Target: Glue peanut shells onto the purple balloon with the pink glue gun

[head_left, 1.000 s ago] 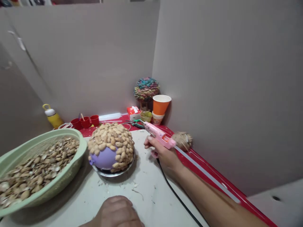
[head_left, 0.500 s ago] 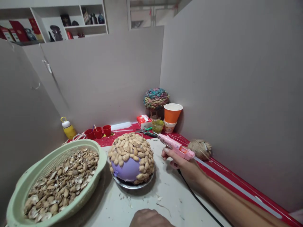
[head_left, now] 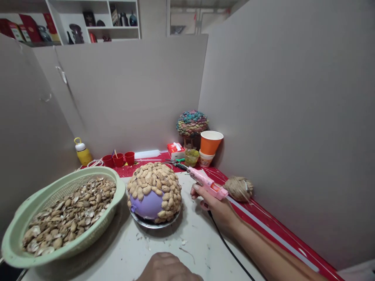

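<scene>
My right hand (head_left: 215, 203) is wrapped round a pink glue gun (head_left: 206, 182), whose nozzle points up and left, toward the far side of the table. Left of it, apart from the nozzle, a purple balloon (head_left: 148, 205) sits in a shallow metal dish (head_left: 155, 224). Peanut shells (head_left: 155, 175) cover its top and right side; a bare purple patch with the knot faces me. At the bottom edge my left hand (head_left: 168, 268) rests low with curled fingers, and whatever they hold is hidden. A green basket (head_left: 117, 191) of loose shells (head_left: 70, 214) stands at left.
Behind the balloon are red cups (head_left: 118, 160), pliers (head_left: 178, 164), a tissue pack (head_left: 175, 150), a glass bowl (head_left: 191, 157) and an orange paper cup (head_left: 211, 143). A twine ball (head_left: 239, 188) lies right of the gun. The gun's black cord (head_left: 228, 248) crosses the table. Grey partitions (head_left: 125, 93) enclose it.
The view has shifted slightly, so the table things sit further left in it. The glue gun stays in my right hand; my left hand remains low at the front.
</scene>
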A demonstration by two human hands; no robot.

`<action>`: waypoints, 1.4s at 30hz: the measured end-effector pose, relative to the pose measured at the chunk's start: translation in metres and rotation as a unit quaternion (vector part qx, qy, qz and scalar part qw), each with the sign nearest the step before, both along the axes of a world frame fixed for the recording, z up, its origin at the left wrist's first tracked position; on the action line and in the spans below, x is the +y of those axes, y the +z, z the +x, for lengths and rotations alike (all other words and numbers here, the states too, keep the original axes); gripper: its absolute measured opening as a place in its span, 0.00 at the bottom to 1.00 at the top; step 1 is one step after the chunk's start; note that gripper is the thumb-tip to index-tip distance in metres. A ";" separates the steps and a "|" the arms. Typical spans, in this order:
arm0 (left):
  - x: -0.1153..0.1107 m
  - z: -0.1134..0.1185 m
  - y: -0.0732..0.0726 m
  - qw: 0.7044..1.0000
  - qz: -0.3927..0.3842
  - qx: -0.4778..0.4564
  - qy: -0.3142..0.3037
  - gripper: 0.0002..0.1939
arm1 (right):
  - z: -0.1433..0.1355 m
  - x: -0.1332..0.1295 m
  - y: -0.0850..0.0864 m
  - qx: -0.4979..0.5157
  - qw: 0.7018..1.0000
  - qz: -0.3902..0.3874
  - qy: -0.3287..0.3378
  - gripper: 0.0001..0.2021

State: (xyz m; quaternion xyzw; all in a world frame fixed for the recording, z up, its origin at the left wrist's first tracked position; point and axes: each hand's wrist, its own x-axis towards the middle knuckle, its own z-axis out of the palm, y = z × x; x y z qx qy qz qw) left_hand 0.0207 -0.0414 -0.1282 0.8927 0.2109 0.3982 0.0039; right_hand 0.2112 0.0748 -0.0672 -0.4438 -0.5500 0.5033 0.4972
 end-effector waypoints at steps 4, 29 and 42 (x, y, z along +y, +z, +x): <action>0.001 0.003 0.008 0.999 0.040 -0.028 0.007 0.16 | -0.002 -0.004 0.006 0.008 1.000 0.002 0.016 0.22; -0.003 0.001 -0.004 0.998 -0.046 0.045 -0.010 0.22 | 0.003 0.006 -0.002 0.038 0.998 -0.050 0.013 0.23; 0.001 0.003 0.013 0.999 0.035 0.013 0.024 0.15 | 0.001 0.010 0.001 0.083 0.994 -0.067 0.028 0.19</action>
